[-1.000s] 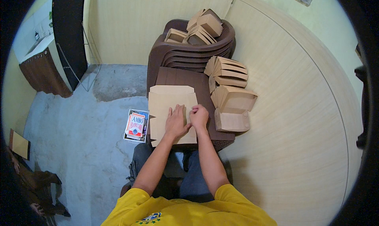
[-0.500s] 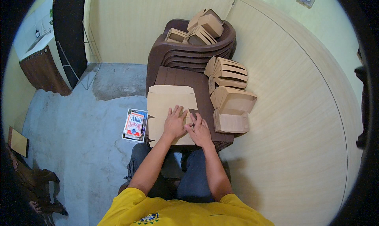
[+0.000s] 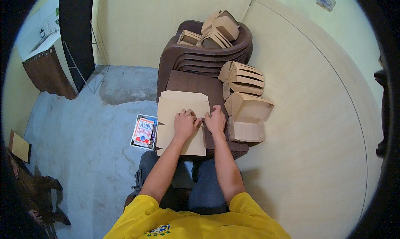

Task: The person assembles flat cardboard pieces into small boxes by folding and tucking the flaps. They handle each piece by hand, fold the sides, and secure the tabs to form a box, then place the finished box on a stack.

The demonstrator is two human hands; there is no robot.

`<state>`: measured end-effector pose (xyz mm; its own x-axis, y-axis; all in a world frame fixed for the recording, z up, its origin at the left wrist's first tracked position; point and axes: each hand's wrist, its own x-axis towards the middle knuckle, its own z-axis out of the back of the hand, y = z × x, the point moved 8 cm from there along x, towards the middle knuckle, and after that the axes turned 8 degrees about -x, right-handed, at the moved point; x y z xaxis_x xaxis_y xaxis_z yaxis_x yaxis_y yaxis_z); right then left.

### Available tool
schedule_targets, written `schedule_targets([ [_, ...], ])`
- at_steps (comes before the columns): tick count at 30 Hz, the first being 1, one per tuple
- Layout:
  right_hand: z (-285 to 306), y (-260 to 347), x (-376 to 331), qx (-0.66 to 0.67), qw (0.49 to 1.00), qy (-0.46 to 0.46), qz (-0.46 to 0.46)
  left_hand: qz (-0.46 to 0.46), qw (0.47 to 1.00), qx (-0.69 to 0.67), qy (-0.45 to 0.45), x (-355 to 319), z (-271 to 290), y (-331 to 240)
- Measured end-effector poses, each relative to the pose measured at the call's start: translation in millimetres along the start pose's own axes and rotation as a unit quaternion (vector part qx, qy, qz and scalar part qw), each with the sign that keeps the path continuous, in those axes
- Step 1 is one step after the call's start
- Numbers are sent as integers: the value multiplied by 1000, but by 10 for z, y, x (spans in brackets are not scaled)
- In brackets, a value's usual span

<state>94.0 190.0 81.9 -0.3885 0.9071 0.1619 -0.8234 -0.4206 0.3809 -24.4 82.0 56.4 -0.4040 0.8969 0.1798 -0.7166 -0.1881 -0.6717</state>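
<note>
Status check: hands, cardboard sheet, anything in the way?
Left hand on cardboard sheet. Right hand at its right edge, grip unclear. Sheet lying on brown surface. Open cardboard box close by on the right, not overlapping the sheet.

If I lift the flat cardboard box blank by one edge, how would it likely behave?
The cardboard box blank looks light for its size, being a thin sheet. It is probably fairly stiff, since it lies flat, but may bend where its left edge is notched.
</note>
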Motion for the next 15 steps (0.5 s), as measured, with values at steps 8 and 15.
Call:
schedule_targets([
  [8,-214,-131,276,16,988,67,-139,-48,995,-7,-86,79,39,5],
  [15,-365,124,129,150,984,-74,57,-6,999,29,-35,273,-101,240],
])
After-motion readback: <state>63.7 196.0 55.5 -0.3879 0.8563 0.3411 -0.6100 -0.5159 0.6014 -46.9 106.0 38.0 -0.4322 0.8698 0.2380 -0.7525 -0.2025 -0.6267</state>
